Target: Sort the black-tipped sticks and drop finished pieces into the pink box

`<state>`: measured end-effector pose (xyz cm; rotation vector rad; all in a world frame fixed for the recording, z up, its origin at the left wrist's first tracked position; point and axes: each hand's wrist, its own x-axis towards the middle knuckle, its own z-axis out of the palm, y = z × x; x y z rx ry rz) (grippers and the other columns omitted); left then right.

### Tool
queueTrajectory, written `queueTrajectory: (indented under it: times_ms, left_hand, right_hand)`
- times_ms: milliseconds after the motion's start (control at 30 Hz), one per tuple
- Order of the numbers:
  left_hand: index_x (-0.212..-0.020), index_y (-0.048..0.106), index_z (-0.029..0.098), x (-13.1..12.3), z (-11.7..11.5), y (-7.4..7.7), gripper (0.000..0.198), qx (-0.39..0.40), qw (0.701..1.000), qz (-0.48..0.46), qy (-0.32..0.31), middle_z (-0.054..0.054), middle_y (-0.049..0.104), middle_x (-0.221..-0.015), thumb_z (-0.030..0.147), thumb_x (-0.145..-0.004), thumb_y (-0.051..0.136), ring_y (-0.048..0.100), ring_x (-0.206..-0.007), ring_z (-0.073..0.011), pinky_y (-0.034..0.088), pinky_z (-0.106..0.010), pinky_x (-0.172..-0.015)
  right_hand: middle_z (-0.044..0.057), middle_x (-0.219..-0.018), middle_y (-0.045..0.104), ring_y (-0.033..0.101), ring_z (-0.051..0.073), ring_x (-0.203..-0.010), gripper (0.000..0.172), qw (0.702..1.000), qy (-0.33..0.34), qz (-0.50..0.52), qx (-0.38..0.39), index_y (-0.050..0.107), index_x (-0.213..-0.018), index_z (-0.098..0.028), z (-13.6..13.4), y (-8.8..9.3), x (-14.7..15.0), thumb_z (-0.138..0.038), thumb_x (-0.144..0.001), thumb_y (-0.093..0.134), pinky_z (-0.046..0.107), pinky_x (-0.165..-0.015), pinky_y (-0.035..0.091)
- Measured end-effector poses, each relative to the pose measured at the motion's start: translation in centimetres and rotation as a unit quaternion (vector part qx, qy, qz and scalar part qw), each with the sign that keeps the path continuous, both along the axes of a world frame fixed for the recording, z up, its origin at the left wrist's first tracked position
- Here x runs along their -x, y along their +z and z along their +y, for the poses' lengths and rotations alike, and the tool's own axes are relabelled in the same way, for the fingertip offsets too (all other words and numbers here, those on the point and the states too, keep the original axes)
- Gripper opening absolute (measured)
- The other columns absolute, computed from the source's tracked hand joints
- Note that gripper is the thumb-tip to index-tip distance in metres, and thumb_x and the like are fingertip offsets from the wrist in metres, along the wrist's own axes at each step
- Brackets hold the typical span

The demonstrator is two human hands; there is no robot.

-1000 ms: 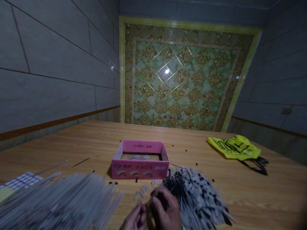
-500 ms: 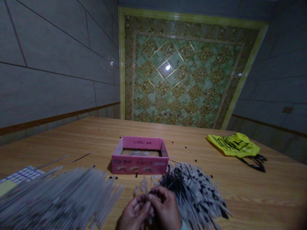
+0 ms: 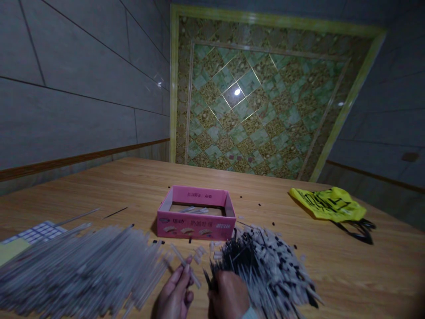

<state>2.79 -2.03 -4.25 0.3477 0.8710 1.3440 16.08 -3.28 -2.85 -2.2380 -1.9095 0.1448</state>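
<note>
Between the thumb and fingers of my left hand (image 3: pixel 177 290) is a slim translucent tube (image 3: pixel 181 254), held at a slant. My right hand (image 3: pixel 229 292) is curled, its fingertips pointing down at the near left edge of a pile of thin dark and grey sticks (image 3: pixel 244 254) with pale and black ends. Dark pointed tips show beside those fingers; whether any are gripped is hidden. Left of my left hand lies a large heap of clear tubes (image 3: pixel 96 270). Short pale pieces (image 3: pixel 199 254) lie scattered between the hands and the box.
A pink open-topped box (image 3: pixel 195 227) with a few clear tubes inside stands beyond my hands. At the right lies a yellow bag (image 3: pixel 328 204) with black straps (image 3: pixel 355 230). A checked cloth or paper (image 3: pixel 36 232) lies at the left. Small black bits dot the wooden table (image 3: pixel 265 181).
My hands, which were together around a tube, have moved apart. The left keeps a tube, now tilted left; the right has turned down to the dark stick pile. The view has shifted slightly.
</note>
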Motion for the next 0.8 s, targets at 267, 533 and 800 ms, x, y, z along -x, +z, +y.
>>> queueTrajectory:
  times_ms: [267,533,800]
  left_hand:
    - [-0.091,0.069,0.013,0.0,0.2,-0.1,0.038,0.003,1.0,-0.02,-0.003,0.0,0.055,-0.072,0.022,-0.055,0.079,0.046,-0.057,-0.0051,0.033,-0.012,-0.039]
    - [-0.085,0.065,0.01,0.2,0.3,1.3,0.011,0.048,0.992,-0.105,0.041,-0.001,0.054,-0.07,0.012,-0.077,0.058,0.048,-0.052,-0.0052,0.033,-0.015,-0.037]
    - [-0.081,0.061,0.012,0.4,0.6,2.2,0.013,0.076,0.98,-0.176,0.059,0.0,0.053,-0.07,0.01,-0.082,0.049,0.045,-0.046,-0.0032,0.031,-0.015,-0.036]
  right_hand:
    - [0.018,-0.072,0.069,0.065,0.033,-0.072,0.016,0.998,-0.002,-0.03,-0.056,0.067,-0.07,-0.013,-0.1,-0.4,0.6,-0.013,-0.068,0.051,0.035,-0.06,0.042]
    - [-0.001,-0.042,0.053,0.04,0.009,-0.032,0.014,0.82,0.093,0.565,-0.003,0.047,-0.058,-0.019,0.2,2.8,-1.8,-0.029,-0.068,0.049,0.02,-0.035,0.026]
    - [-0.012,-0.033,0.035,0.025,0.002,-0.029,0.031,0.677,0.163,0.7,0.158,0.051,-0.057,-0.016,-0.6,3.6,-2.1,-0.035,-0.051,0.076,0.016,-0.032,0.017]
